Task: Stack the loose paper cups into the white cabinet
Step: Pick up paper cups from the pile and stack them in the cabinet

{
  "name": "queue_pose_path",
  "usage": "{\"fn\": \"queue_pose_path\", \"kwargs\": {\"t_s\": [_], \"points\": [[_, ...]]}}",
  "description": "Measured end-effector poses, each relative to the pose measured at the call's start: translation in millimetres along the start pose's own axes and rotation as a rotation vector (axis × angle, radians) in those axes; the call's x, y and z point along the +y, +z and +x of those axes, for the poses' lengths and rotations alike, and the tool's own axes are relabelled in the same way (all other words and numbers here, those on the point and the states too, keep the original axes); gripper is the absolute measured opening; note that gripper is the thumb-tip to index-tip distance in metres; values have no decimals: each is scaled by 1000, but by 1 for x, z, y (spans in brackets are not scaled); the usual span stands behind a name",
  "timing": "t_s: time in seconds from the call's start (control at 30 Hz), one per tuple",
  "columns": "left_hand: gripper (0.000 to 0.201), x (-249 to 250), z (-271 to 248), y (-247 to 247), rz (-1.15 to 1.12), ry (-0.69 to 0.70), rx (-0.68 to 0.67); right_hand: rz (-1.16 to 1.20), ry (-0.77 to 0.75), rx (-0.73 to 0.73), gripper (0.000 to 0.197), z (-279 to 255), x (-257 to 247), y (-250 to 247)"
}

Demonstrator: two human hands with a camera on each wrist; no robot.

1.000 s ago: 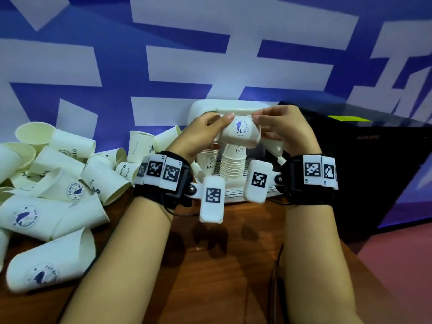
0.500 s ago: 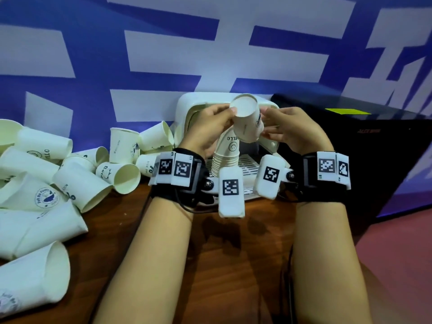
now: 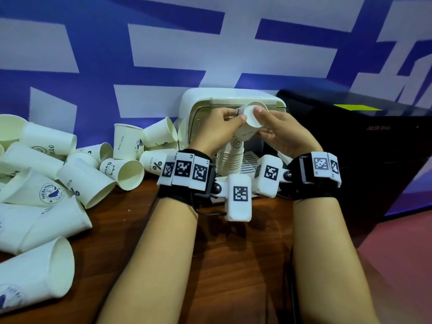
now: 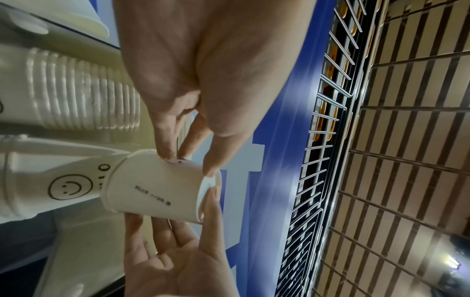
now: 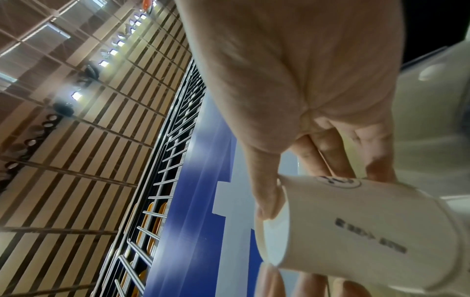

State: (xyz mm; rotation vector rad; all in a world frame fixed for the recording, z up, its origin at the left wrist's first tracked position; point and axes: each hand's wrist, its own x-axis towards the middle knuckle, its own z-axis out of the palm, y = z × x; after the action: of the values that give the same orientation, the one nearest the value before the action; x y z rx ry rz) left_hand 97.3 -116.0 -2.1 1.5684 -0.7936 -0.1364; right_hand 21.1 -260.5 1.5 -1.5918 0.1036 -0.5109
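An upside-down white paper cup (image 3: 251,120) (image 4: 157,188) (image 5: 356,231) sits tilted over the top of the nested cup stack (image 3: 230,157) (image 4: 76,90), which stands in the mouth of the white cabinet (image 3: 203,97). My left hand (image 3: 224,127) (image 4: 193,156) pinches the cup's left side near its base. My right hand (image 3: 271,127) (image 5: 312,180) holds the other side, thumb on the base rim. The stack's top cup shows a smiley face (image 4: 70,186). Many loose cups (image 3: 58,171) lie in a heap on the table to the left.
The brown wooden table (image 3: 175,265) runs under my forearms. A black box-shaped machine (image 3: 362,148) stands right of the cabinet. A blue and white wall (image 3: 163,43) backs everything. One big loose cup (image 3: 35,272) lies at the near left edge.
Both hands have turned the cup from sideways to base up and lowered its mouth over the top of the stack. The view has swung slightly left and closer.
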Motion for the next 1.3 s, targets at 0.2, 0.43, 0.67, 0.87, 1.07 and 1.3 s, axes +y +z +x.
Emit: {"fn": "queue_pose_path", "kwargs": {"t_s": [0.2,0.43,0.67,0.87,1.07,1.3], "points": [[46,-10,1,0,60,6,-59,116,-26,22,28,4,8,1],[63,-20,2,2,45,17,-116,307,-67,98,24,10,22,4],[81,-28,3,5,50,-36,-117,420,-85,123,17,15,28,8],[98,-33,11,12,14,-107,-155,408,-79,145,14,13,28,10],[104,-35,15,9,-4,-118,-143,250,-46,166,25,17,30,8],[105,-28,14,13,112,-67,-77,130,-16,194,30,17,21,6]]}}
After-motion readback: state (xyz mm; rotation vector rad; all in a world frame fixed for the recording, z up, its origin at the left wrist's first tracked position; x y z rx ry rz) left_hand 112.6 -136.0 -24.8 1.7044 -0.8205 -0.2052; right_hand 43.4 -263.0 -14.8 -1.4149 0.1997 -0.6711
